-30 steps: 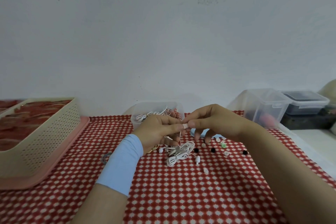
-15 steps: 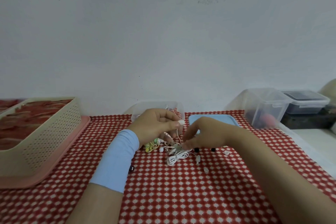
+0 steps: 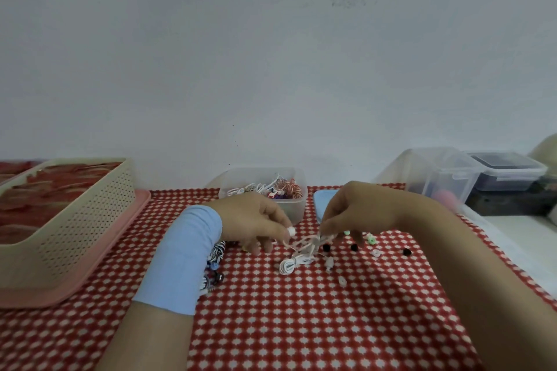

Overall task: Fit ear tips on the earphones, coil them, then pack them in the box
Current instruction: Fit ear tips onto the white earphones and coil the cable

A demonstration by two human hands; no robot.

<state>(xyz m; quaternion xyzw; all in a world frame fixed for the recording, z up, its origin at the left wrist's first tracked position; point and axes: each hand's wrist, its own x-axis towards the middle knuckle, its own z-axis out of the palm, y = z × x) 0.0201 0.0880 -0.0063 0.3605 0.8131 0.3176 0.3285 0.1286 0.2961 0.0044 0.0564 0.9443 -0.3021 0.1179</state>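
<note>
Two forearms reach in over the red-and-white checked cloth (image 3: 301, 325) on the table, the left one in a pale blue sleeve (image 3: 180, 256). Beside that sleeve lie black-and-white striped earphones (image 3: 217, 251). Past them, the white earphones (image 3: 293, 263) rest partly coiled on the cloth, their cable (image 3: 304, 240) rising to both hands. The left hand (image 3: 256, 220) is curled and pinches a white earbud (image 3: 291, 231). The right hand (image 3: 358, 211) curls downward and pinches the cable just beside it. Loose ear tips (image 3: 354, 247), black, green and clear, are scattered under and right of the right hand. Farther back stands a clear box (image 3: 297, 208) holding coiled earphones, a blue lid (image 3: 322, 202) beside it, and a beige basket (image 3: 75, 220) at far left.
</note>
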